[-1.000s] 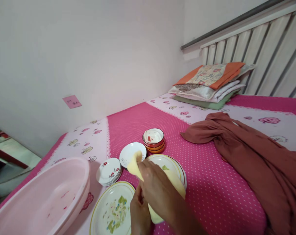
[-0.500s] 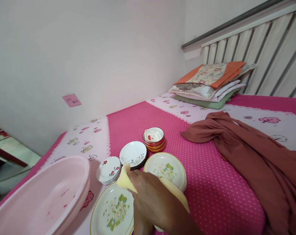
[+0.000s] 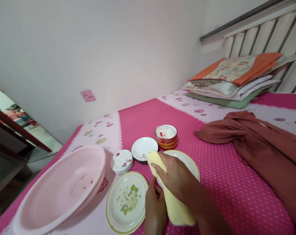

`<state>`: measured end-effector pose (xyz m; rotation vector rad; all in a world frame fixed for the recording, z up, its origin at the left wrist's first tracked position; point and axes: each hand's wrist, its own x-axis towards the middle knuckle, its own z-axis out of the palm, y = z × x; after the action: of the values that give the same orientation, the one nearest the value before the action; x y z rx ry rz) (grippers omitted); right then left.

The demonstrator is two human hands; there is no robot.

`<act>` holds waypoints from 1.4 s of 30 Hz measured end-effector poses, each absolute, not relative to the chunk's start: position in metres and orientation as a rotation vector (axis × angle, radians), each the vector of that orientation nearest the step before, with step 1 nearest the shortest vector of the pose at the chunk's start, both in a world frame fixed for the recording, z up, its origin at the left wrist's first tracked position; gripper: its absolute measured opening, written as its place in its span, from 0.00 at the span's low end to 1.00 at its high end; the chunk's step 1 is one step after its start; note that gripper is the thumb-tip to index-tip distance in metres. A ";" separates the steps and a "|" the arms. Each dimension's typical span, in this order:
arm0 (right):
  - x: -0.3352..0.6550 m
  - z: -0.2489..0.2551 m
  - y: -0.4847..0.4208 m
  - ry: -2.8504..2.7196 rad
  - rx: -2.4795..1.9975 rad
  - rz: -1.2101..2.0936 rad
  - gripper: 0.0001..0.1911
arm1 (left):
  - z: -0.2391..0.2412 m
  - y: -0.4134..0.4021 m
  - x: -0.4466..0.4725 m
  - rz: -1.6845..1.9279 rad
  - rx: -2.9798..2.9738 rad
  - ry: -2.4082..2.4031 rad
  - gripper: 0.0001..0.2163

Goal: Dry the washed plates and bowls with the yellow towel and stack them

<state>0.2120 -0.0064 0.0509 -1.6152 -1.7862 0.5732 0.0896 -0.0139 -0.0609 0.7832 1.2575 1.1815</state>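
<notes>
My right hand (image 3: 175, 179) is closed round a pale yellow cloth (image 3: 173, 209) and lies over a stack of large floral plates (image 3: 189, 162). My left hand (image 3: 155, 205) sits just below it, fingers curled against the cloth's lower part. One large floral plate (image 3: 127, 200) lies flat to the left of my hands. Behind it are a stack of small plates with red flowers (image 3: 122, 161), a stack of white plates (image 3: 144, 148) and a stack of red and orange bowls (image 3: 166, 136).
A big pink plastic basin (image 3: 62, 187) sits at the left on the pink dotted bedsheet (image 3: 219, 182). A brown garment (image 3: 265, 150) lies at the right. Folded pillows and bedding (image 3: 233, 80) rest by the headboard. The wall runs along the far side.
The view has swung to the left. My right hand has moved with the cloth from the single plate back onto the stack of large plates, and my left hand shows again beneath it.
</notes>
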 end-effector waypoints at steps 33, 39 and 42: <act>0.198 0.019 -0.002 -1.796 -1.405 0.172 0.22 | -0.065 -0.003 -0.090 0.580 1.346 2.500 0.04; 0.197 0.021 -0.002 -1.799 -1.407 0.224 0.20 | -0.062 -0.005 -0.089 0.797 1.290 2.501 0.05; 0.198 0.026 -0.004 -1.802 -1.441 0.254 0.18 | -0.062 -0.005 -0.089 0.931 1.223 2.457 0.07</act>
<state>0.1976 -0.0036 0.0262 -1.4413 -1.8020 0.2542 -0.0890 -0.0047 -0.0623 1.2226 2.4574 0.9312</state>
